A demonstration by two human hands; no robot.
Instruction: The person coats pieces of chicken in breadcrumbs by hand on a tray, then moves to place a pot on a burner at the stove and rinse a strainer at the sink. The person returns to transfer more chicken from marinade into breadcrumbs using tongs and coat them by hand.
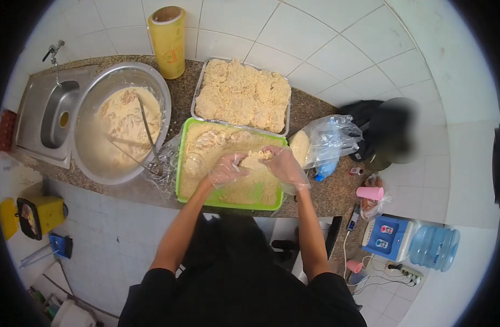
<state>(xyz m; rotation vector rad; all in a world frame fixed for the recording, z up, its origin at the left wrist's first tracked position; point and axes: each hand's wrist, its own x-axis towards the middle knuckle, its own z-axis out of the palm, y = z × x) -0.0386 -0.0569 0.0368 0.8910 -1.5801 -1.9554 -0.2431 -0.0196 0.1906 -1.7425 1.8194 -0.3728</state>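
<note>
Both my hands wear clear plastic gloves and are over a green tray (pixel 179 185) spread with pale breadcrumbs (pixel 206 182). Between them is a crumb-coated piece of meat (pixel 254 162). My left hand (pixel 229 170) grips its left end, and my right hand (pixel 282 163) has its fingers curled on the right end. Several battered pieces (pixel 211 139) lie along the far side of the green tray. Behind it, a metal tray (pixel 194 109) is filled with breaded pieces (pixel 242 95). To the left, a large metal bowl (pixel 86 144) holds meat in batter, with tongs (pixel 146 122) resting in it.
A sink (pixel 62 109) with a tap is at the far left. A yellow roll of wrap (pixel 168 43) stands against the tiled wall. Right of the green tray are a plastic bag (pixel 332 141), a pink cup (pixel 370 193) and a water dispenser (pixel 386 238). Cables hang near the counter's right end.
</note>
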